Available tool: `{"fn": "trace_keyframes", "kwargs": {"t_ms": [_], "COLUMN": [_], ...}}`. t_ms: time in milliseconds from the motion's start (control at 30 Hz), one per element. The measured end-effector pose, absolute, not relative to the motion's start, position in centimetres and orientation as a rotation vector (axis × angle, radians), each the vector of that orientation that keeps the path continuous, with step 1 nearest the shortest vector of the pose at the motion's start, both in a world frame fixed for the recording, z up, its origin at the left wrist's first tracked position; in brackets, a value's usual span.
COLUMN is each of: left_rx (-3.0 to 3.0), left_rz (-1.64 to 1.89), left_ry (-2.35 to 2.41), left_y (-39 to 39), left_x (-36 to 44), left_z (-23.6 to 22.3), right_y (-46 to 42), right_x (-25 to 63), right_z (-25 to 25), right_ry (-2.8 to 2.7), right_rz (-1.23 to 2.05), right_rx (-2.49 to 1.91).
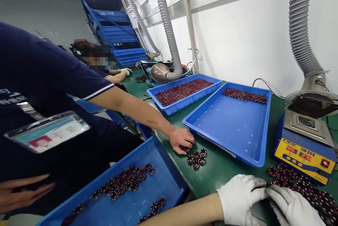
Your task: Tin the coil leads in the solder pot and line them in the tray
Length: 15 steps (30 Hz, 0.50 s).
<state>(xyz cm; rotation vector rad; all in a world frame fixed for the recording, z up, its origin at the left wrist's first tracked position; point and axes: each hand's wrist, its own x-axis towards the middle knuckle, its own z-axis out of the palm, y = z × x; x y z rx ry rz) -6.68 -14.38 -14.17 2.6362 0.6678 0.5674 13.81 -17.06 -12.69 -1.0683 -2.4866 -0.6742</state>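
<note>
My left hand [239,199], in a white glove, is at the lower right with its fingers bent toward my right hand. My right hand [293,206], also gloved, is curled beside it, and the fingertips of both nearly meet. Something dark shows between them, but the fingers hide most of it. Right behind and beside my right hand lies a pile of small black round parts [303,183] with pink and copper dots. A co-worker's bare hand [182,139] grips similar parts on the green bench, next to a small cluster of them [196,159].
A blue machine [305,155] with red digits and a metal top stands at right under a grey duct [299,25]. Blue trays [227,120] [185,93] hold rows of parts. Another blue tray [118,212], with scattered parts, is in front of the co-worker [52,71]. Another person sits farther back.
</note>
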Motion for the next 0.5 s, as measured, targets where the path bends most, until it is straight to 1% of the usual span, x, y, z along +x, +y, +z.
{"fn": "trace_keyframes", "kwargs": {"t_ms": [300,400,500], "left_rx": [2.526,2.517,2.524], "left_rz": [0.635,0.656,0.632], "left_ry": [0.772,0.794,0.779], "left_y": [-14.3,-14.2,-14.3], "left_x": [-10.5,-11.0,-11.9], "left_z": [-14.7,-15.4,-16.5], "right_y": [-16.9,-16.8,-16.7], "right_x": [9.1,7.0,4.8], "right_z": [-11.1,-11.7,-13.5], "right_ry": [-2.447,-2.34,-2.371], "right_rz": [-0.617,-0.573,-0.474], "right_rx": [-0.951,-0.885,-0.778]}}
